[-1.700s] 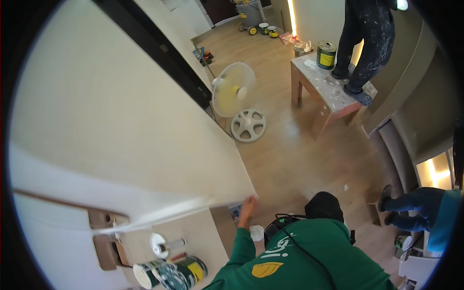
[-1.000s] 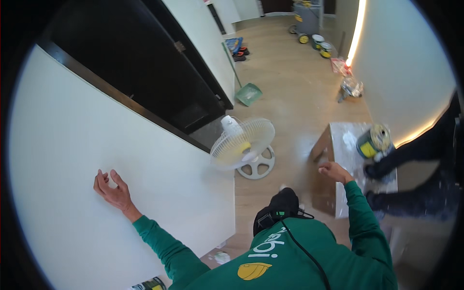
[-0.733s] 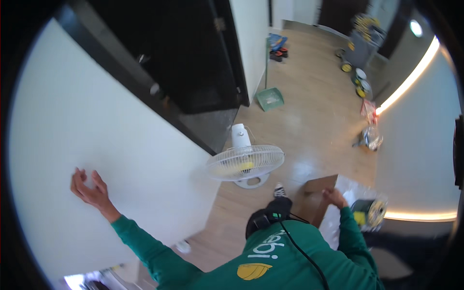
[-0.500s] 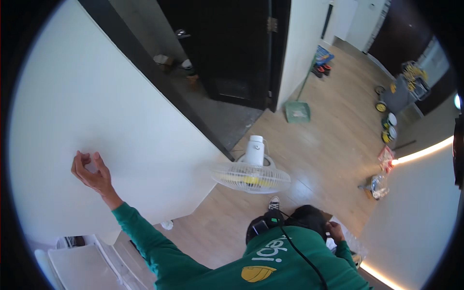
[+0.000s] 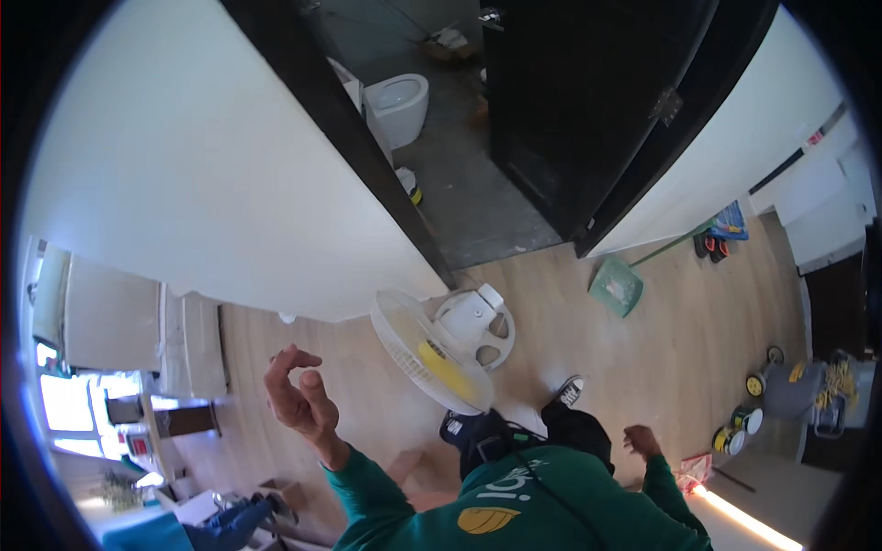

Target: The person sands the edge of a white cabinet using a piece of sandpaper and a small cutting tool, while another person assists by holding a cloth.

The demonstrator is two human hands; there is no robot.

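My left hand (image 5: 305,400) is raised in the left half of the view, its fingers loosely curved and the thumb apart from them, with nothing between. Just right of it stands a white pedestal fan (image 5: 432,354) with a wire cage, yellow blades and a round base on the floor. Neither hand touches the fan. My right hand (image 5: 640,441) hangs low at my right side; its small fingers look parted and hold nothing that shows. My shoes are on the floor close to the fan.
A dark door (image 5: 588,101) stands ajar, with a toilet (image 5: 398,106) beyond the doorway. A green long-handled dustpan (image 5: 616,286) leans by the wall. Tubs (image 5: 740,430) and a grey wheeled cart (image 5: 795,390) are at right. Another person's legs (image 5: 234,523) show lower left.
The view has turned left, bringing the toilet, windows and another person into sight. My left hand no longer appears against the white wall. My right hand has moved out from my hip.
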